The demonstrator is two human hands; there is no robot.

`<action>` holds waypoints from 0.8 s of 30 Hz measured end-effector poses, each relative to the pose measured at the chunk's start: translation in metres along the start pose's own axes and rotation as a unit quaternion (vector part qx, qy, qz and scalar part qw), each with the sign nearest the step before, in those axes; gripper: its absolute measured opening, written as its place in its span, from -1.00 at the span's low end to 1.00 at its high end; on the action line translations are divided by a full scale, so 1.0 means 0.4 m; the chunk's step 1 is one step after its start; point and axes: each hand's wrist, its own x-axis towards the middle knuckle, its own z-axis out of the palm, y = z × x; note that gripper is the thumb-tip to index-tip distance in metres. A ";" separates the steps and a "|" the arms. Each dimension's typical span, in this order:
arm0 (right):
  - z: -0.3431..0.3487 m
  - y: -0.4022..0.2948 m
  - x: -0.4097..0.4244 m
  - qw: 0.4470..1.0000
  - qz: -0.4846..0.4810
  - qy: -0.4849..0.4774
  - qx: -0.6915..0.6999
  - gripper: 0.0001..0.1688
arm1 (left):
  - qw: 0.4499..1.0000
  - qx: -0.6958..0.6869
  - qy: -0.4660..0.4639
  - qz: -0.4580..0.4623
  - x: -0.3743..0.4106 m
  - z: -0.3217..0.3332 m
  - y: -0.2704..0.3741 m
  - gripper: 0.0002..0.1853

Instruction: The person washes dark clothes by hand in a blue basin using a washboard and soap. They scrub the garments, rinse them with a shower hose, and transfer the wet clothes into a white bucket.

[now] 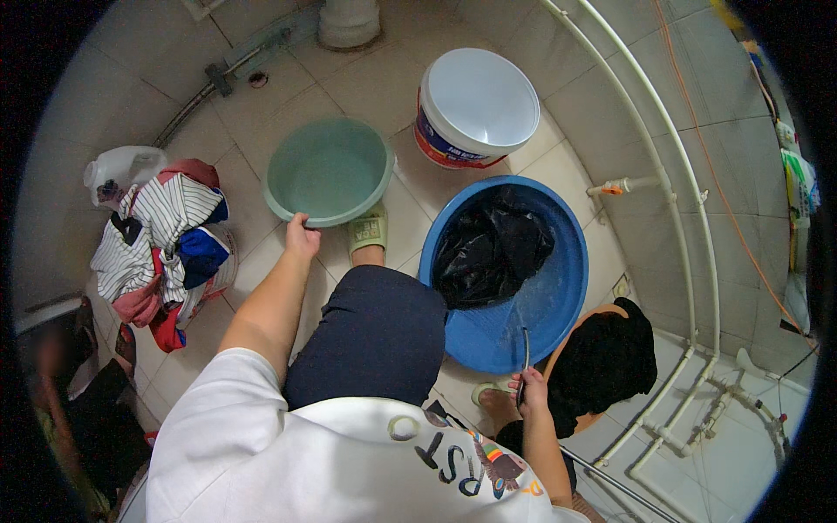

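My left hand (303, 236) grips the near rim of a pale green plastic basin (388, 180), which looks tilted; any water in it is hard to make out. In my right hand (533, 391) is a thin dark hose or spout (526, 353), its end over the near side of a blue plastic basin (582, 261). Wet, shiny black fabric (487, 252) lies bunched in the blue basin's far left part. Water shows on the basin floor below the hose end.
A white paint bucket (480, 104) stands beyond the basins. Left, striped clothes (153, 229) pile over a bucket beside a plastic jug (127, 167). Black cloth (608, 366) drapes an orange container (588, 423). Pipes (680, 229) follow the right wall. A person (91, 405) is at far left.
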 end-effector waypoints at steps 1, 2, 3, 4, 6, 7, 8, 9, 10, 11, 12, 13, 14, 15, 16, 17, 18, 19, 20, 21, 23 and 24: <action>0.000 0.000 0.001 1.000 0.003 -0.009 0.004 -0.83 | 1.000 0.022 -0.007 -0.012 0.008 -0.016 -0.003 -0.71; 0.000 0.000 0.004 1.000 0.007 -0.018 0.009 -0.83 | 0.999 0.036 0.020 -0.021 0.011 -0.035 -0.004 -0.73; -0.001 0.002 -0.001 0.999 0.010 -0.023 0.020 -0.84 | 0.997 0.055 0.042 -0.036 -0.005 -0.026 -0.005 -0.74; 0.012 -0.016 -0.015 1.000 0.013 -0.009 0.013 -0.89 | 0.994 0.073 0.063 -0.048 -0.015 -0.024 -0.008 -0.76; 0.017 -0.019 0.013 1.000 -0.002 -0.013 0.006 -0.84 | 0.985 0.160 0.055 -0.037 0.030 -0.090 0.008 -0.77; 0.010 -0.014 0.027 1.000 -0.008 -0.010 0.006 -0.82 | 0.977 0.205 0.047 -0.035 0.057 -0.123 0.020 -0.77; 0.010 -0.012 0.035 1.000 -0.008 0.007 0.004 -0.81 | 0.956 0.290 0.039 -0.026 0.085 -0.144 0.044 -0.77; 0.010 -0.011 0.046 1.000 -0.008 0.021 0.001 -0.80 | 0.928 0.372 0.029 -0.014 0.097 -0.152 0.051 -0.77; -0.007 0.009 0.063 0.999 -0.012 0.030 -0.003 -0.79 | 0.935 0.352 0.043 0.004 0.052 -0.095 0.041 -0.77; -0.022 0.035 0.084 0.999 -0.017 0.036 -0.007 -0.77 | 0.941 0.332 0.056 0.026 0.009 -0.034 0.040 -0.78; -0.028 0.043 0.099 0.999 -0.023 0.032 -0.018 -0.75 | 0.940 0.338 0.046 0.028 0.013 -0.028 0.042 -0.78; -0.025 0.041 0.109 0.999 -0.025 0.038 -0.029 -0.73 | 0.939 0.341 0.039 0.031 0.036 -0.033 0.068 -0.78; -0.024 0.039 0.116 0.998 -0.027 0.044 -0.040 -0.71 | 0.937 0.345 0.032 0.034 0.061 -0.037 0.093 -0.78; -0.022 0.036 0.124 0.997 -0.030 0.048 -0.051 -0.69 | 0.918 0.393 0.041 -0.004 0.085 -0.043 0.114 -0.75; -0.021 0.025 0.123 0.997 -0.029 0.046 -0.058 -0.65 | 0.896 0.439 0.052 -0.041 0.114 -0.059 0.136 -0.73; -0.023 0.027 0.138 0.996 -0.045 0.052 -0.065 -0.66 | 0.870 0.483 0.064 -0.079 0.149 -0.075 0.153 -0.70; -0.030 0.040 0.161 0.994 -0.060 0.058 -0.071 -0.66 | 0.841 0.532 0.097 -0.006 0.168 -0.076 0.143 -0.65; -0.044 0.063 0.186 0.992 -0.072 0.069 -0.076 -0.66 | 0.800 0.582 0.134 0.059 0.154 -0.045 0.117 -0.60; -0.063 0.095 0.223 0.986 -0.109 0.085 -0.088 -0.66 | 0.756 0.628 0.118 0.141 0.135 -0.019 0.089 -0.59; -0.082 0.120 0.251 0.972 -0.134 0.126 -0.148 -0.65 | 0.704 0.668 0.097 0.223 0.060 0.054 0.042 -0.58; -0.103 0.148 0.300 0.925 -0.182 0.202 -0.266 -0.64 | 0.614 0.729 -0.147 0.263 -0.109 0.236 -0.041 -0.59; -0.073 0.058 0.234 0.909 -0.163 0.213 -0.319 -0.62 | 0.608 0.727 -0.254 0.193 -0.164 0.309 -0.059 -0.60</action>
